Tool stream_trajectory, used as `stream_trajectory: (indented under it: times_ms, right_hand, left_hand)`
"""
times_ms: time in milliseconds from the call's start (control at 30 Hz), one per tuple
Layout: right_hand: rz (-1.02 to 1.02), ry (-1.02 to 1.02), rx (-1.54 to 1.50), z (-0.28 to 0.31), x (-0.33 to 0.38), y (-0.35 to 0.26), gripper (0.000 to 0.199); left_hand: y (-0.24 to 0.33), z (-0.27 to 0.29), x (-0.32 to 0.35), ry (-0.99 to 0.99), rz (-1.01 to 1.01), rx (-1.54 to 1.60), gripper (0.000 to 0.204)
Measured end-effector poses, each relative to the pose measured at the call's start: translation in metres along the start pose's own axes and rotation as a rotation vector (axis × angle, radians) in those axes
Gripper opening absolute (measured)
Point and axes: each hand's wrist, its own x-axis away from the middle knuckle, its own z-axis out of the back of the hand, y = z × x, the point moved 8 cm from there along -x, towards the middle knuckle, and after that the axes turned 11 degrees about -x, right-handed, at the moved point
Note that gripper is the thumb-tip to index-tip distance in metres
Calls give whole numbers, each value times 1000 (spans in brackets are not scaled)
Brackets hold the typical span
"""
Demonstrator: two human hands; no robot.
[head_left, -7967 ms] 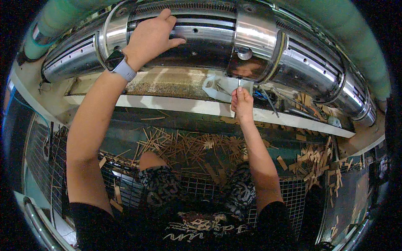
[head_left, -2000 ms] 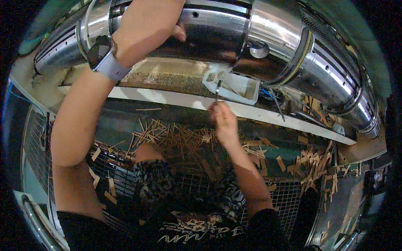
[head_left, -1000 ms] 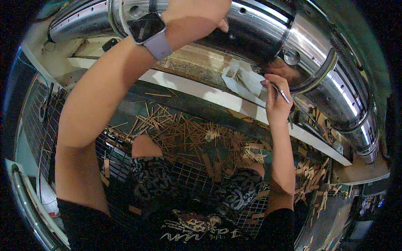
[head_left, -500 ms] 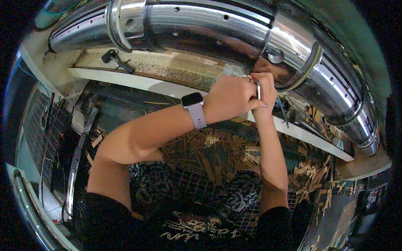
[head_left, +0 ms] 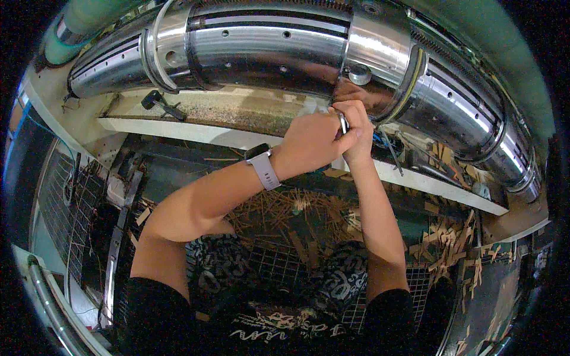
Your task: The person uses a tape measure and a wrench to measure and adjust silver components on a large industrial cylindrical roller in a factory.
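Both hands now meet under the big steel drum (head_left: 279, 50), just below the round bolt (head_left: 360, 74) on its bright collar (head_left: 380, 53). Half a second ago the left hand (head_left: 312, 139) was arriving from the left; a second ago it was still resting up on top of the drum. It has since swung down across the body and closed beside the right hand (head_left: 356, 127), so the two are touching.

Between them stands a slim metal tool (head_left: 343, 123), upright, only a short shiny stretch of it showing. The right hand's fingers curl around it from behind, and the left hand is shut into a loose fist pressed against it from the front. How far the tool reaches up toward the drum is hidden by the knuckles. The pale tray-like part that showed under the drum earlier is now hidden behind the hands.

The shift reads as a move from bracing on the drum to two-handed work at one small spot: the left hand has given up its steadying hold to add grip or guidance on the tool.

A grey watch (head_left: 263, 169) sits on the left wrist. Behind the hands runs a pale ledge (head_left: 178, 127) with a black handled tool (head_left: 157, 102) lying at its left end. Below, wooden sticks (head_left: 285, 207) litter a wire mesh floor (head_left: 273, 261), with more heaped at the right (head_left: 451, 249)
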Motion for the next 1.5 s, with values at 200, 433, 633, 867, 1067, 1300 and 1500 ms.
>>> stream_trajectory:
  times_ms: [200,433,633,867,1067,1300,1500]
  right_hand:
    - [49,-12,76,1,0,-6,19]
    - [2,-70,51,3,-1,-1,21]
    - [-80,-78,-23,15,9,-13,13]
    - [-453,-91,-138,17,60,53,22]
    - [-384,-91,93,15,50,58,21]
    - [-442,-145,137,10,42,56,20]
    - [-299,-117,346,15,35,46,19]
  left_hand:
    - [-2,6,-8,-110,-56,-55,42]
    - [1,8,-8,-235,-70,-99,47]
    - [-44,5,7,-329,-136,-109,50]
    - [-69,140,-34,335,-123,-706,68]
    - [-64,159,-44,125,45,-850,62]
    - [-71,149,-41,209,-71,-919,62]
    - [-70,152,-47,139,-85,-903,61]
